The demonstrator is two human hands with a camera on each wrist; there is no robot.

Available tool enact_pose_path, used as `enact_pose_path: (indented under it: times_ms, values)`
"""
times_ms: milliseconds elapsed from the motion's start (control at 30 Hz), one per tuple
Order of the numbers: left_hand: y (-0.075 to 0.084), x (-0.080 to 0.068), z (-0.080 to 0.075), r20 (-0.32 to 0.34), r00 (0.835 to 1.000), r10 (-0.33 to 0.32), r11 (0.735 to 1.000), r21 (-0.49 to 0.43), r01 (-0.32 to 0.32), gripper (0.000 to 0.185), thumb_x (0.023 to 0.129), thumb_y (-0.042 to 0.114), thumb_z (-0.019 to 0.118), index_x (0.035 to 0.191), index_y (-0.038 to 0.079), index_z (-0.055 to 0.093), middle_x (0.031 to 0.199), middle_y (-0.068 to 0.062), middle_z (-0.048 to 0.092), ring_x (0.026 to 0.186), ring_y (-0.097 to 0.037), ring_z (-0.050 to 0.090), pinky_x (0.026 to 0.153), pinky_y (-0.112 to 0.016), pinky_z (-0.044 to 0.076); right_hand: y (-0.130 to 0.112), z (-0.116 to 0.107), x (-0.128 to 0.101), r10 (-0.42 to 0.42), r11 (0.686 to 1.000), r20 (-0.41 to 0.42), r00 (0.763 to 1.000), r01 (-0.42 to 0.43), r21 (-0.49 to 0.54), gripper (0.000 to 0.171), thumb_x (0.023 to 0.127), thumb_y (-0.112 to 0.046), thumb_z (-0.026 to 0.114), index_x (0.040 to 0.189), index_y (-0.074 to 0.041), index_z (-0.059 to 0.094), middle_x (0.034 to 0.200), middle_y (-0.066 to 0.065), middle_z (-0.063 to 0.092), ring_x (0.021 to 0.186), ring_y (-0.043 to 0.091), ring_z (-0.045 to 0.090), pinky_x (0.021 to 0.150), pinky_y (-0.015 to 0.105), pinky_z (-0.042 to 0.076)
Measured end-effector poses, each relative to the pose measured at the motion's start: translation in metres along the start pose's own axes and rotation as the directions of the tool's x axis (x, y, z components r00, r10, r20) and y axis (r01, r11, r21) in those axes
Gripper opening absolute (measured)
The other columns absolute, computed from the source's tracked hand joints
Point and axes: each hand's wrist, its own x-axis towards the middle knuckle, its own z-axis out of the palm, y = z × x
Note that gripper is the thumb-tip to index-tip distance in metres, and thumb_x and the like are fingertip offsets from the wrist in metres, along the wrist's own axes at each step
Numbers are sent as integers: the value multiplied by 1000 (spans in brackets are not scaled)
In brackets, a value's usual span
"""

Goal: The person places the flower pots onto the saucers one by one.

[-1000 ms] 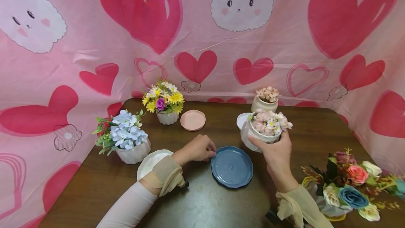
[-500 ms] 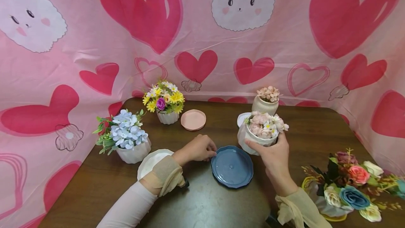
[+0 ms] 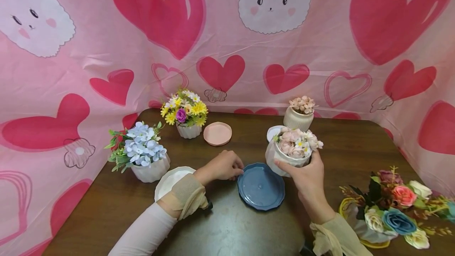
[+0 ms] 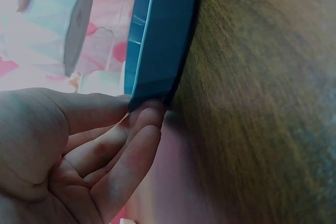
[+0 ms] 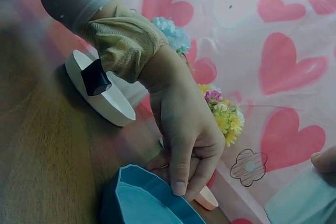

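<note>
Pink-flower pot (image 3: 288, 154) now lower, leftward, in right-hand grip (image 3: 308, 176) above blue saucer (image 3: 261, 186); left fingertips (image 3: 237, 168) pinching its rim.

Bright even head view, dim blurry wrist views
</note>
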Motion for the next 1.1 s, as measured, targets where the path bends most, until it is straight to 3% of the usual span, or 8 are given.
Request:
enact_pose_path:
  times_ms: [300,1100]
  values:
    - [0,1,1,5,1000,-1,1000,-8,1,10,90,13,71,96,6,76,66,0,70,52,-7,61,51,-21,52,-1,-1,-5,-7,1000,28,1000,7,-26,100,65,-10,92,148,-11,36,145,6,48,130,21,46,115,45,37]
    - [0,0,1,-13,1000,19,1000,0,-19,8,90,12,71,92,6,76,66,-2,71,51,-6,61,50,-21,52,-2,-2,-18,2,999,87,996,2,-41,106,62,-11,94,149,-12,34,146,5,47,130,18,45,116,41,37]
